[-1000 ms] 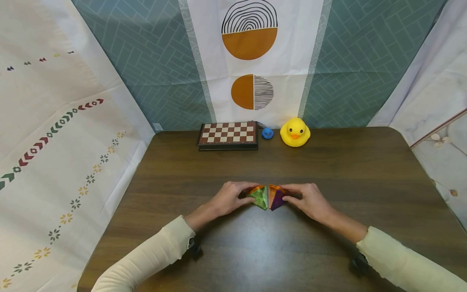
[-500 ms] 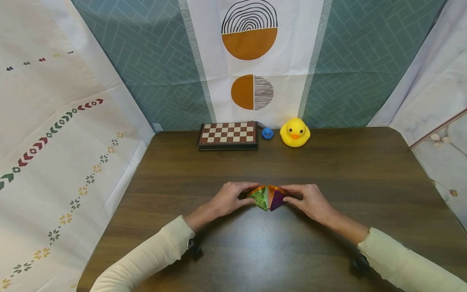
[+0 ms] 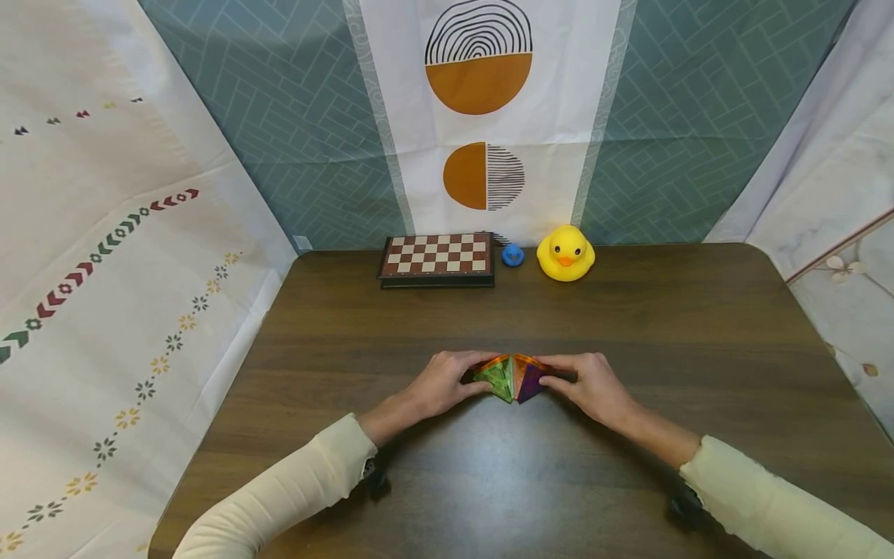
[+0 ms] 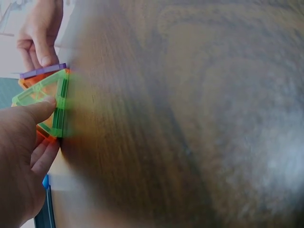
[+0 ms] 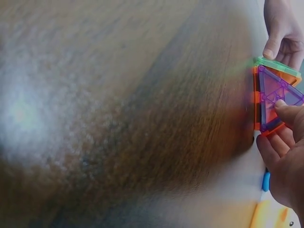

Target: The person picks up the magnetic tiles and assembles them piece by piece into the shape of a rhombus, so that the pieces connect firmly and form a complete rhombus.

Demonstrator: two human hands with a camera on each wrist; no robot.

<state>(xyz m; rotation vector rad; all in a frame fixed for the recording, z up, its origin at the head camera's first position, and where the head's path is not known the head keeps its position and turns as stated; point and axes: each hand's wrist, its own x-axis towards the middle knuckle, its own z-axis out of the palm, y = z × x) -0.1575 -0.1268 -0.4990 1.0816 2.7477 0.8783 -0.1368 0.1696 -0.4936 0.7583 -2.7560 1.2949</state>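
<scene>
Two small groups of translucent magnetic tiles meet edge to edge mid-table, tilted against each other. A green triangular tile fronts the left group, a purple triangular tile the right one. Orange tiles show behind and between them. My left hand pinches the left group, thumb on the green face and fingers behind, as the left wrist view confirms. On the other side my right hand pinches the right group, its thumb pressed on the purple tile. The fingers hide part of the orange backs.
Along the table's back edge stand a folded chessboard box, a small blue duck and a larger yellow duck. Fabric hangs behind and at both sides. The brown wooden table extends toward me.
A narrow gap between the green side and the orange-purple side has closed; the two groups now meet along their inner edges. Both hands keep their grip and barely shift.
</scene>
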